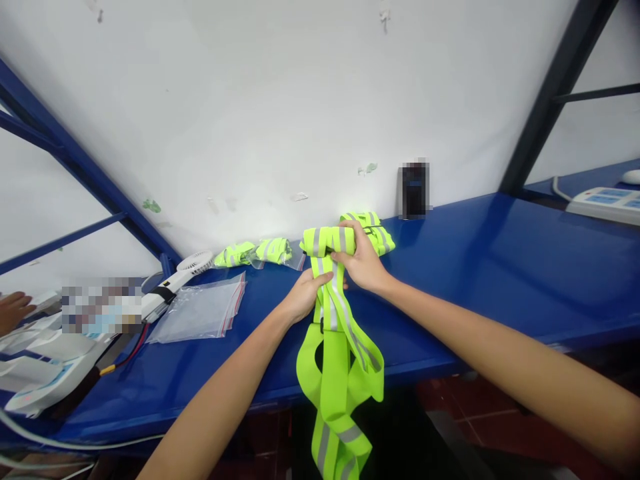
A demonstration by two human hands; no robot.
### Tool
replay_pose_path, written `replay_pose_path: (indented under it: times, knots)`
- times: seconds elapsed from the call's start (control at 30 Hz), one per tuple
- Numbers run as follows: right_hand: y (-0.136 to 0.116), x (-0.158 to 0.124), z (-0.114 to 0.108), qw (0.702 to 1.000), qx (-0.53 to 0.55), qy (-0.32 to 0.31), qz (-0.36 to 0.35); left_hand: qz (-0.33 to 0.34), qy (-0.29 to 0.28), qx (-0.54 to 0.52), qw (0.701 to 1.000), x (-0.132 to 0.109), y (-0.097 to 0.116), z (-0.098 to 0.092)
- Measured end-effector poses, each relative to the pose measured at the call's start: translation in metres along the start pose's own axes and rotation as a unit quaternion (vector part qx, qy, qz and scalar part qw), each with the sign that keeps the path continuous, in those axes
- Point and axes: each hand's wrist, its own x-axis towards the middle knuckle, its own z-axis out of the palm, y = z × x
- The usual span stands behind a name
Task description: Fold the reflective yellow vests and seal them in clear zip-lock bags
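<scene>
A neon-yellow reflective vest (335,373) made of straps with silver stripes lies partly rolled up in front of me, its loose end hanging over the table's front edge. My right hand (363,257) grips the rolled bundle at its right end, thumb in front. Lower down, my left hand (307,293) pinches the flat straps just under the roll, thumb on top. Behind my right hand sits a folded yellow vest (383,239). To the left, two bagged yellow bundles (274,250) lie near the wall.
Clear plastic bags (205,310) with red seal lines lie flat at left on the blue table (475,267). Beside them are a white handheld fan (197,262) and white devices with cables. A dark box (414,190) stands by the wall. Another person's hand (14,310) shows at far left.
</scene>
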Motion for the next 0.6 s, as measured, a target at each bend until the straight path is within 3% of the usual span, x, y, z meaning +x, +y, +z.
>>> replay_pose_path:
  times: [0.2, 0.6]
  knots:
    - [0.0051, 0.0010, 0.0003, 1.000, -0.009, 0.000, -0.023, 0.040, 0.006, -0.007, 0.999, 0.0031, -0.0057, -0.0035]
    - [0.0072, 0.0011, 0.0011, 1.000, 0.007, -0.008, -0.025, 0.031, 0.001, 0.024, 0.999, 0.0012, -0.0015, -0.0073]
